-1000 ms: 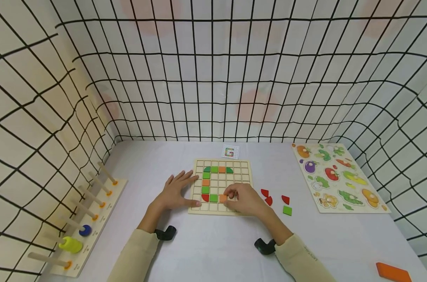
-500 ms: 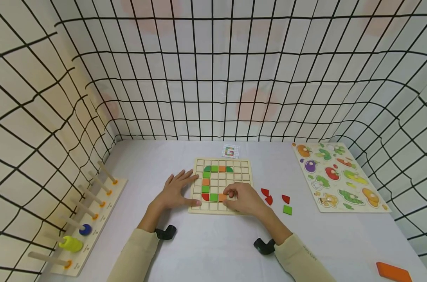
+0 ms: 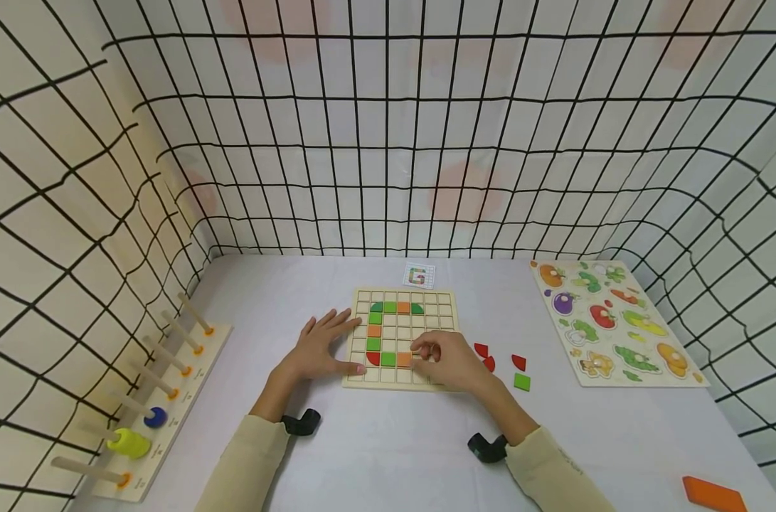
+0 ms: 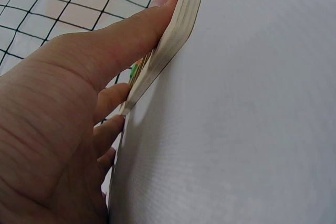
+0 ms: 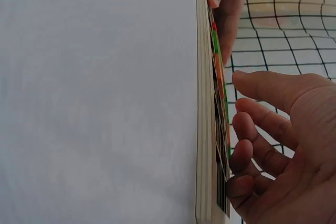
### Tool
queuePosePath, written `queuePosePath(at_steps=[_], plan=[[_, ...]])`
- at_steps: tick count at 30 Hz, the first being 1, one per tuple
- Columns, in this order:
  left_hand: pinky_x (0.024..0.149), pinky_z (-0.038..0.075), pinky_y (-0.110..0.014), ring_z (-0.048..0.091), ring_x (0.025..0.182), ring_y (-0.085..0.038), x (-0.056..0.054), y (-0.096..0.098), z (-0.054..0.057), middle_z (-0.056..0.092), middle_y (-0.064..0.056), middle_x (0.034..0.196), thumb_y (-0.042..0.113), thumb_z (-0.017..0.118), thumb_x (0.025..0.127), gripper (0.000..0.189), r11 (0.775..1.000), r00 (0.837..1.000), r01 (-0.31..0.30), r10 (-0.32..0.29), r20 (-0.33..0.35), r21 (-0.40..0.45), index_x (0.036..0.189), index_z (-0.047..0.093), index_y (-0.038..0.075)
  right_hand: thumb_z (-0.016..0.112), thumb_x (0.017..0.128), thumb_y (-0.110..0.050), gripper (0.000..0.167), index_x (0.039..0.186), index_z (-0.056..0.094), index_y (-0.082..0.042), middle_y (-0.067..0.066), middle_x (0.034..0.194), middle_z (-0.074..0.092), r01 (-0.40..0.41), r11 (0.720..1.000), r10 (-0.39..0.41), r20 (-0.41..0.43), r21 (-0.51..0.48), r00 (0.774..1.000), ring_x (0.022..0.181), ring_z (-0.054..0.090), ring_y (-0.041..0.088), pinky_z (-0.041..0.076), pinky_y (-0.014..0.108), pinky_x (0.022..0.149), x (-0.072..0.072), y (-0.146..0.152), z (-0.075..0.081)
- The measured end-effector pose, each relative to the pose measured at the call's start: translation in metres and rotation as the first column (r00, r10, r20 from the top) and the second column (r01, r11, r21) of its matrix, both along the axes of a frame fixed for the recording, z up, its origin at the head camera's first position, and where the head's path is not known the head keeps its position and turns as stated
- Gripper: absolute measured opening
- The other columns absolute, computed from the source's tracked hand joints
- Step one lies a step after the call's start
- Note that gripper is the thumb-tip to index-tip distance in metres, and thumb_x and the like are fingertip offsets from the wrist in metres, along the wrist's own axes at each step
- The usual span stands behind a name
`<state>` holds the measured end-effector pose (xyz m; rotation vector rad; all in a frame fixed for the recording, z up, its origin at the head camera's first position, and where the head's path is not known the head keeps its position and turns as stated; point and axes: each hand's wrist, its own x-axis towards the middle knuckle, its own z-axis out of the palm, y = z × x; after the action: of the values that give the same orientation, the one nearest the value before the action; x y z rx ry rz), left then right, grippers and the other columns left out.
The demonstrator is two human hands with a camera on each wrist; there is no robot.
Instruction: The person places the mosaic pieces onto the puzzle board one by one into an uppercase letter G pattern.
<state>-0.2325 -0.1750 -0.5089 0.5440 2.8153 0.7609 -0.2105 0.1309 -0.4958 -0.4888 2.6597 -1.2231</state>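
Observation:
A square wooden grid board (image 3: 439, 308) lies on the white table, bearing green, orange and red tiles set in a C-like outline. My left hand (image 3: 320, 348) rests spread at its left edge; in the left wrist view the thumb (image 4: 152, 17) lies over the rim. Over the board's lower right is my right hand (image 3: 452, 361), thumb and index finger apart beside the orange tile (image 3: 404, 360) at the end of the bottom row. Nothing shows between those fingertips in the right wrist view; the other fingers (image 5: 244, 153) are loosely curled.
Right of the board lie red quarter-round pieces (image 3: 518, 363) and a green square tile (image 3: 522, 382). A pattern card (image 3: 420, 276) sits behind it. A peg rack (image 3: 170, 405) stands at left, a vegetable puzzle (image 3: 618, 323) at right, an orange block (image 3: 714, 494) near the front.
My right hand has let go of the orange tile and shifted slightly right, its thumb and index finger now off it. The left hand has stayed in place.

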Motion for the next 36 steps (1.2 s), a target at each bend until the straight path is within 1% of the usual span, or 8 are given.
queuePosePath(at_steps=[5, 7, 13, 17, 23, 29, 33, 36], plan=[[0.128, 0.002, -0.063, 0.013, 0.161, -0.032, 0.000, 0.000, 0.000, 0.026, -0.001, 0.172, 0.066, 0.080, 0.076, 0.098, 1.000, 1.000, 0.002, -0.002, -0.003, -0.006, 0.158, 0.043, 0.028, 0.082, 0.088, -0.019, 0.017, 0.103, 0.076, -0.015, -0.003, 0.082, 0.063, 0.021, 0.999, -0.021, -0.003, -0.038, 1.000, 0.067, 0.052, 0.013, 0.042, 0.023, 0.058, 0.000, 0.015, 0.001], [0.128, 0.002, -0.063, 0.013, 0.161, -0.032, 0.000, 0.000, -0.001, 0.026, -0.001, 0.172, 0.066, 0.080, 0.076, 0.098, 1.000, 1.000, 0.005, -0.005, -0.001, -0.005, 0.158, 0.043, 0.028, 0.082, 0.087, -0.018, 0.018, 0.103, 0.076, -0.012, -0.003, 0.081, 0.062, 0.038, 0.999, -0.039, -0.009, -0.037, 0.999, 0.068, 0.051, 0.013, 0.042, 0.023, 0.059, 0.001, 0.022, 0.002], [0.128, 0.002, -0.063, 0.013, 0.161, -0.032, 0.001, -0.001, 0.000, 0.026, -0.001, 0.172, 0.066, 0.080, 0.075, 0.098, 1.000, 1.000, -0.002, 0.002, 0.008, 0.003, 0.158, 0.043, 0.027, 0.080, 0.088, -0.021, 0.018, 0.103, 0.076, -0.011, -0.003, 0.081, 0.062, 0.106, 0.994, -0.106, -0.046, 0.000, 0.993, 0.071, 0.050, 0.014, 0.040, 0.024, 0.063, 0.001, 0.043, 0.006], [0.127, 0.002, -0.063, 0.013, 0.161, -0.033, 0.002, 0.000, 0.001, 0.026, -0.002, 0.171, 0.065, 0.080, 0.075, 0.099, 1.000, 1.000, -0.008, 0.008, 0.010, 0.004, 0.158, 0.043, 0.027, 0.081, 0.087, -0.022, 0.020, 0.104, 0.077, -0.011, -0.003, 0.080, 0.061, 0.133, 0.991, -0.132, -0.065, 0.014, 0.989, 0.071, 0.050, 0.014, 0.039, 0.024, 0.063, 0.001, 0.058, 0.008], [0.128, 0.001, -0.062, 0.013, 0.162, -0.031, 0.002, 0.001, 0.000, 0.026, 0.000, 0.172, 0.065, 0.081, 0.075, 0.098, 1.000, 1.000, -0.015, 0.015, 0.018, 0.003, 0.158, 0.043, 0.028, 0.081, 0.089, -0.024, 0.020, 0.105, 0.076, -0.013, -0.001, 0.079, 0.060, 0.167, 0.985, -0.165, -0.055, 0.037, 0.985, 0.071, 0.052, 0.016, 0.041, 0.024, 0.062, 0.003, 0.080, 0.007], [0.128, 0.001, -0.062, 0.012, 0.162, -0.030, 0.001, 0.002, -0.002, 0.026, 0.001, 0.172, 0.066, 0.080, 0.075, 0.099, 1.000, 1.000, -0.016, 0.016, 0.018, -0.004, 0.159, 0.042, 0.029, 0.082, 0.089, -0.027, 0.022, 0.107, 0.076, -0.015, -0.001, 0.084, 0.063, 0.217, 0.972, -0.211, -0.069, 0.088, 0.975, 0.074, 0.053, 0.017, 0.041, 0.025, 0.060, 0.005, 0.101, 0.004], [0.128, 0.002, -0.062, 0.012, 0.162, -0.030, 0.001, 0.001, -0.002, 0.025, 0.001, 0.172, 0.067, 0.080, 0.074, 0.100, 1.000, 1.000, -0.017, 0.018, 0.014, -0.012, 0.159, 0.042, 0.030, 0.081, 0.090, -0.029, 0.023, 0.108, 0.076, -0.017, 0.000, 0.086, 0.063, 0.226, 0.969, -0.219, -0.077, 0.098, 0.973, 0.076, 0.053, 0.017, 0.041, 0.024, 0.062, 0.005, 0.115, 0.002], [0.127, 0.002, -0.063, 0.013, 0.161, -0.031, 0.001, 0.001, -0.001, 0.026, 0.000, 0.172, 0.066, 0.081, 0.075, 0.099, 1.000, 1.000, -0.015, 0.015, 0.006, -0.009, 0.159, 0.042, 0.029, 0.080, 0.091, -0.028, 0.022, 0.108, 0.076, -0.016, 0.000, 0.086, 0.064, 0.222, 0.971, -0.214, -0.081, 0.094, 0.973, 0.076, 0.053, 0.017, 0.042, 0.024, 0.063, 0.005, 0.123, 0.001]])
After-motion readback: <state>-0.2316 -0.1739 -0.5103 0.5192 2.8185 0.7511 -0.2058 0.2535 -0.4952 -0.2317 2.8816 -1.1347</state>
